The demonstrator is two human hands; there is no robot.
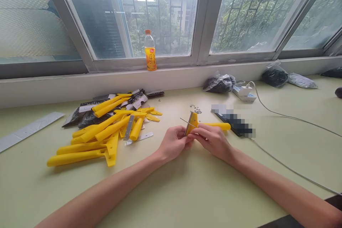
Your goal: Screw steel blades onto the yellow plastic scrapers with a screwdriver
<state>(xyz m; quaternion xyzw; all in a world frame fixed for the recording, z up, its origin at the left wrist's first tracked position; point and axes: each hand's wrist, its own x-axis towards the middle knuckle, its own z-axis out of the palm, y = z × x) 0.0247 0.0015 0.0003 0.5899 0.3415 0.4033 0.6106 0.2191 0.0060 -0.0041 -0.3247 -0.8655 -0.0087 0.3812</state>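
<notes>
My left hand [174, 141] is closed on the head of a yellow scraper [194, 121], whose metal blade lies along its left edge. The scraper's handle points right, behind my right hand [212, 139]. Pinched in that hand is a thin metal rod with a bent end, seemingly a hex key [186, 121], which crosses the scraper's head. My fingers hide part of the head. Just beyond it, several small screws [197, 109] lie loose on the table. To the left is a pile of yellow scraper handles [107, 128] with a loose metal blade [129, 127] on it.
Black packets [137, 100] lie behind the pile, and a pale flat strip [29, 131] lies far left. A partly blurred phone [235, 124] with a cable is on the right. Behind it are a dark bag [219, 83] and a power strip [244, 93]. A drink bottle [150, 51] stands on the sill.
</notes>
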